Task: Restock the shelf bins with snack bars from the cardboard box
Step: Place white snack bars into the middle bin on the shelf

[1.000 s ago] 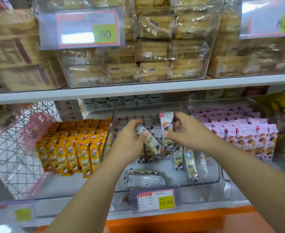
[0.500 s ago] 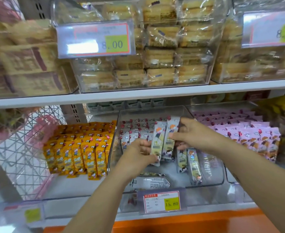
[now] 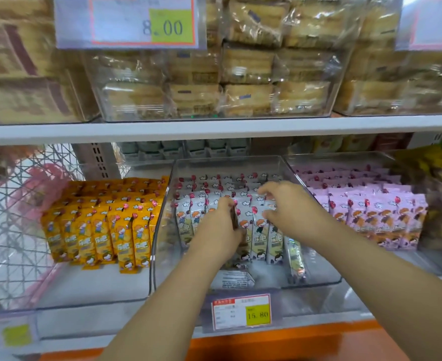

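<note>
In the middle bin (image 3: 324,278) the left hand (image 3: 220,226) curls its fingers round one of the white bars (image 3: 258,231) — the right hand (image 3: 291,207) arches over the row, grip unclear.

Both bare forearms are stretched forward into the middle bin (image 3: 160,230). The left hand (image 3: 218,227) is curled round a snack bar (image 3: 233,217) at the bin's centre. The right hand (image 3: 289,204) is held nearer its right wall, fingers loosely bent and spread.
</note>
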`<state>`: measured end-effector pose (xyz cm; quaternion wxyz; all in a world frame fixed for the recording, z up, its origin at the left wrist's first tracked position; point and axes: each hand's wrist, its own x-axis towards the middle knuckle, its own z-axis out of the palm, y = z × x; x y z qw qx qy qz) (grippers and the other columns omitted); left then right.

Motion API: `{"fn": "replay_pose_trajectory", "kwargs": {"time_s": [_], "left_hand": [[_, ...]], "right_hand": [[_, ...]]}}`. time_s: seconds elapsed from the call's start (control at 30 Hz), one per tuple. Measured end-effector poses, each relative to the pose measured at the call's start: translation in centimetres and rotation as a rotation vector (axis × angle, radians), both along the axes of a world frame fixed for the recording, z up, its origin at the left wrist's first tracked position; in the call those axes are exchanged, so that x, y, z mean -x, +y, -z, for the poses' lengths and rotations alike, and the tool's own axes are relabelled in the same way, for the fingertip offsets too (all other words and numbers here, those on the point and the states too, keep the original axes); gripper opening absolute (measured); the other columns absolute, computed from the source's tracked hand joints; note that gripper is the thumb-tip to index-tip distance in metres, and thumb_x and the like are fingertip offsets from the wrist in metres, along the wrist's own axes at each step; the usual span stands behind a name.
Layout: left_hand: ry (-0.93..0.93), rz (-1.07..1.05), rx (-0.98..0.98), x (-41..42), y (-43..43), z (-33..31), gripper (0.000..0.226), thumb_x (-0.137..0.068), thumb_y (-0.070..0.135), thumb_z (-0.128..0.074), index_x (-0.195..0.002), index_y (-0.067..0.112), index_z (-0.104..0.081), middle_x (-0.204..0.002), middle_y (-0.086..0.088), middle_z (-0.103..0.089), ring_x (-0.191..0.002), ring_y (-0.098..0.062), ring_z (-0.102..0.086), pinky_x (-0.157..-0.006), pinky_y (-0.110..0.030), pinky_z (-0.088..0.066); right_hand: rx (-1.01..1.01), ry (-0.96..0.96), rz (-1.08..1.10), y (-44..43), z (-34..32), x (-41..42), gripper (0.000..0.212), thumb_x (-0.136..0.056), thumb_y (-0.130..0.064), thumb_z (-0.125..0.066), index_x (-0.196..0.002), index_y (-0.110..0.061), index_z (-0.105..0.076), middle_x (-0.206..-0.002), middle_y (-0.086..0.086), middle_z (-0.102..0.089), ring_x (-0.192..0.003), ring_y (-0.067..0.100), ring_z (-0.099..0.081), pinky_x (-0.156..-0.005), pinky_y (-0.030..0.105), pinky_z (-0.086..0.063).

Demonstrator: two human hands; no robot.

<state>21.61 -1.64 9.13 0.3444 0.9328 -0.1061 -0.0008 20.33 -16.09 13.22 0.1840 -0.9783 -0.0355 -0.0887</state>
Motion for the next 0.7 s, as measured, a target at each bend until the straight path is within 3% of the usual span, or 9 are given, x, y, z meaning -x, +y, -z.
{"fn": "replay_pose_trajectory", "kwargs": {"time_s": [0.07,0.17,0.3,0.37,0.47,0.53,0.6,0.7], "left_hand": [[-0.003,-0.007,0.012,0.1,-0.1,0.0,0.049,-0.089,0.02,-0.066,-0.126,0.02,-0.035,-0.105,-0.007,-0.064,-0.086,-0.021,-0.059,-0.07,-0.028,-0.046],[-0.047,0.005,-0.024,0.7,0.0,-0.3,0.045,-0.088,0.018,-0.066,-0.123,0.017,-0.037,-0.092,-0.002,-0.057,-0.081,-0.019,-0.055,-0.067,-0.028,-0.043],[-0.246,0.015,-0.165,2.2,-0.3,-1.5,0.034,-0.091,0.025,-0.061,-0.12,0.021,-0.043,-0.112,0.0,-0.05,-0.091,-0.021,-0.058,-0.074,-0.037,-0.05],[-0.344,0.076,-0.2,2.8,-1.0,-2.1,0.031,-0.091,0.029,-0.061,-0.119,0.025,-0.048,-0.119,0.003,-0.048,-0.104,-0.019,-0.056,-0.085,-0.037,-0.05],[-0.438,0.196,-0.364,2.9,-2.6,-2.6,0.043,-0.087,0.044,-0.062,-0.126,0.032,-0.051,-0.129,0.005,-0.041,-0.125,-0.018,-0.034,-0.106,-0.035,-0.028],[-0.426,0.251,-0.536,2.4,-3.9,-2.4,0.061,-0.08,0.059,-0.063,-0.133,0.035,-0.045,-0.14,0.004,-0.028,-0.135,-0.02,-0.015,-0.116,-0.046,-0.006],[-0.364,0.289,-0.644,1.6,-5.1,-1.9,0.077,-0.072,0.068,-0.064,-0.137,0.034,-0.04,-0.145,0.003,-0.016,-0.14,-0.023,-0.001,-0.111,-0.06,0.011],[-0.319,0.29,-0.673,0.7,-6.1,-1.3,0.082,-0.066,0.072,-0.067,-0.134,0.034,-0.041,-0.148,0.004,-0.009,-0.142,-0.029,0.008,-0.103,-0.065,0.02]], "right_hand": [[-0.017,-0.056,-0.025,-0.7,-1.0,0.5,0.04,-0.09,-0.011,-0.061,-0.128,-0.02,-0.056,-0.129,0.003,-0.058,-0.112,0.018,-0.057,-0.098,0.034,-0.046],[-0.051,-0.169,-0.014,-2.7,-2.4,1.9,0.03,-0.09,-0.013,-0.06,-0.118,-0.024,-0.063,-0.11,-0.005,-0.066,-0.084,0.01,-0.058,-0.084,0.029,-0.049],[-0.02,-0.215,0.001,-6.5,-2.6,4.2,0.024,-0.089,-0.019,-0.063,-0.113,-0.021,-0.065,-0.109,-0.003,-0.063,-0.092,0.01,-0.053,-0.083,0.027,-0.043],[-0.022,-0.14,-0.004,-7.9,-2.3,5.2,0.027,-0.089,-0.024,-0.063,-0.116,-0.021,-0.064,-0.109,-0.002,-0.058,-0.084,0.01,-0.052,-0.076,0.026,-0.041],[-0.119,-0.026,-0.045,-9.1,-1.9,6.4,0.029,-0.089,-0.031,-0.062,-0.117,-0.023,-0.062,-0.096,-0.008,-0.054,-0.074,0.002,-0.05,-0.065,0.019,-0.038],[-0.152,0.026,-0.085,-9.5,-1.7,7.0,0.032,-0.089,-0.034,-0.061,-0.12,-0.023,-0.059,-0.09,-0.02,-0.046,-0.075,-0.005,-0.047,-0.061,0.009,-0.037],[-0.159,0.074,-0.104,-9.7,-1.4,7.3,0.036,-0.09,-0.038,-0.059,-0.124,-0.024,-0.056,-0.089,-0.026,-0.04,-0.078,-0.009,-0.045,-0.061,0.006,-0.038],[-0.163,0.114,-0.11,-10.0,-1.0,7.3,0.04,-0.091,-0.043,-0.055,-0.127,-0.026,-0.054,-0.088,-0.027,-0.038,-0.076,-0.008,-0.047,-0.061,0.006,-0.036]]}}
